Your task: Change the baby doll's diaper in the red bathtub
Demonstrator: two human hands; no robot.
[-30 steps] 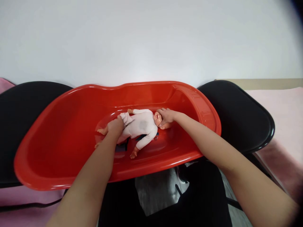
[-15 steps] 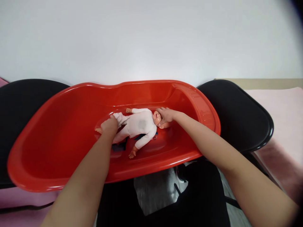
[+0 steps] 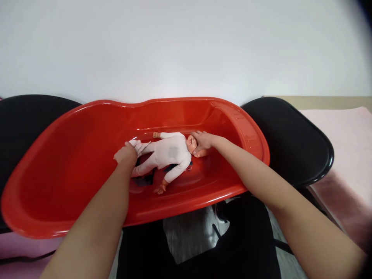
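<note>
A baby doll (image 3: pixel 171 150) with a soft white body lies on its back in a red baby bathtub (image 3: pixel 58 155), head to the right. My left hand (image 3: pixel 126 154) is closed around a pale crumpled washcloth (image 3: pixel 140 146) at the doll's far leg, covering that foot. With fingers curled over the top and side of its head, my right hand (image 3: pixel 203 140) holds the doll and hides part of the face. Both doll arms stretch out sideways. Something dark blue shows beneath the body and near leg; I cannot tell what it is.
A black chair seat (image 3: pixel 293 139) stands right of the tub, and another black seat (image 3: pixel 26 124) is at its left. Pink padding (image 3: pixel 345 135) lies beyond on the right. A white wall (image 3: pixel 186 46) rises close behind the tub.
My left hand has slid left along the doll's far leg with the washcloth, now covering the foot. The right hand stays on the head. The view has shifted slightly.
</note>
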